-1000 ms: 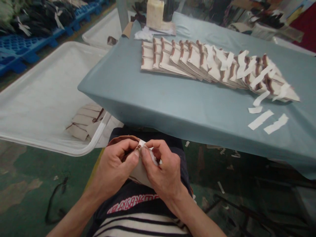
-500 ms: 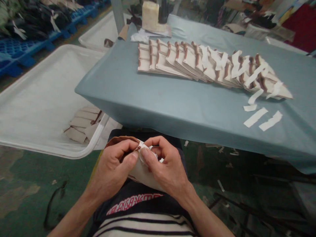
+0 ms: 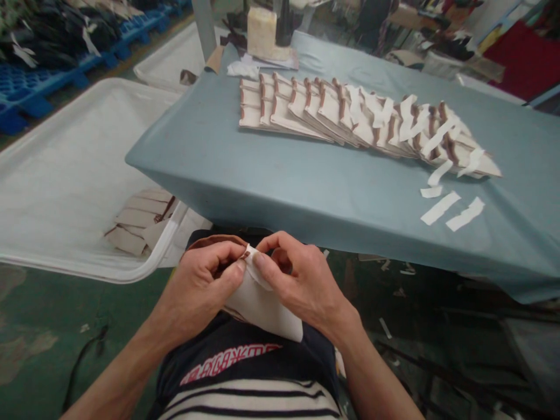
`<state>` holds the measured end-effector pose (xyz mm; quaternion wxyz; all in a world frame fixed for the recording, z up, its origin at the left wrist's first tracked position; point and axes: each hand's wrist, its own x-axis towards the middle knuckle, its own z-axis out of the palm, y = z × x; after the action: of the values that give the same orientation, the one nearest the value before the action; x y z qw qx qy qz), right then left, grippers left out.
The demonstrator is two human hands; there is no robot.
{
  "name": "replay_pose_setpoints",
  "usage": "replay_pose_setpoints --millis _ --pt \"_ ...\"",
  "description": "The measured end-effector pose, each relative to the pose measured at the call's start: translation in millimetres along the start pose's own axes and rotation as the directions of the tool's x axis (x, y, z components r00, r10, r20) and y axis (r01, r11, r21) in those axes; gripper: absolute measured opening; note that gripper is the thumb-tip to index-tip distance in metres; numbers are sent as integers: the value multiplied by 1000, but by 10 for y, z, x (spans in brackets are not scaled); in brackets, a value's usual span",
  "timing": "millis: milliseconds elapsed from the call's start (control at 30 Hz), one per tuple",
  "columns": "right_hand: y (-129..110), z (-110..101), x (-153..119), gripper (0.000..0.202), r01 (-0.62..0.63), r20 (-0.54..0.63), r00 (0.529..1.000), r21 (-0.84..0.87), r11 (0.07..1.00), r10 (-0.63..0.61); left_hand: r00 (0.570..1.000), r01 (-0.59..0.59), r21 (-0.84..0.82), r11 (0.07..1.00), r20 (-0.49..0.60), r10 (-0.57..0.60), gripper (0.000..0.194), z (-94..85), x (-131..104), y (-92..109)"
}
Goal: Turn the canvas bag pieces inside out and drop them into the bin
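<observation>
Over my lap, both hands hold a cream fabric piece (image 3: 266,312) with brown trim along its far edge. My left hand (image 3: 196,286) pinches the brown-edged upper part between thumb and forefinger. Close beside it, my right hand (image 3: 301,271) is closed at the same edge, its thumb and forefinger at a small white flap (image 3: 259,273). Whether that flap is a loose strip or part of the piece I cannot tell. My right palm and curled fingers are partly hidden.
A blue-covered table (image 3: 280,175) stands ahead, with an overlapping row of cream, brown-edged pieces (image 3: 301,111) and loose white strips (image 3: 441,208). At left, a white bin (image 3: 83,265) holds folded cream pieces (image 3: 140,219). Scraps litter the green floor.
The crumpled white strip by my right fingers is no longer seen there. My right hand has shifted slightly up, uncovering more of the cream piece. My left hand keeps its pinch.
</observation>
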<state>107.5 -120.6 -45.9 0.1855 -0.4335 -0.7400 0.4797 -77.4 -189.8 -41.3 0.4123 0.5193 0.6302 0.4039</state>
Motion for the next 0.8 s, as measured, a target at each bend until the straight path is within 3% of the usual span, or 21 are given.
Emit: replay_pose_setpoints --millis 100,233,367,633,800 --pt "-15 -85 2 18 102 -34 994 -145 984 -108 1000 -15 13 1000 17 15 30 -11 37 55" --pt "12 -133 -23 16 240 -29 969 -110 964 -245 1000 -7 69 998 15 6 32 12 55 103" --pt "26 -149 -46 20 187 26 982 -6 982 -187 1000 10 69 998 12 -11 31 57 71 120" --pt "-26 -228 57 21 71 64 995 39 997 -73 996 -89 100 991 19 88 30 96 89 158" --pt "20 -93 57 14 135 -113 986 86 987 -125 999 -47 71 996 5 46 29 84 72 152"
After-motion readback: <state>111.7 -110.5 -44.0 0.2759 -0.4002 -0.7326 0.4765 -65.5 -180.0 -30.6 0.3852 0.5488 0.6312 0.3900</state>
